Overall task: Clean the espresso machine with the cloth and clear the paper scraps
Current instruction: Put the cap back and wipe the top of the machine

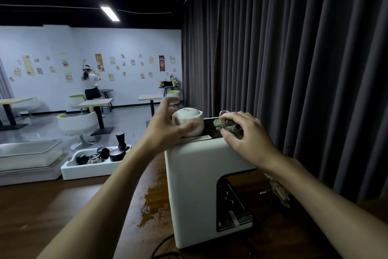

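A white espresso machine (pixel 195 191) stands on the wooden table (pixel 63 206), its black front facing right. On its top sits an upturned white cup (pixel 189 116). My left hand (pixel 165 126) curls round that cup, thumb across its front and fingers spread behind it. My right hand (pixel 245 135) grips a bunched green-brown cloth (pixel 227 125) and presses it on the dark top of the machine, right of the cup. I see no paper scraps.
A white tray (pixel 88 169) with black and metal coffee tools lies on the table to the left, beside a glass-lidded case (pixel 29 160). A black cable (pixel 161 246) trails from the machine's base. Dark curtains (pixel 294 70) hang close behind. A person stands far off by the wall.
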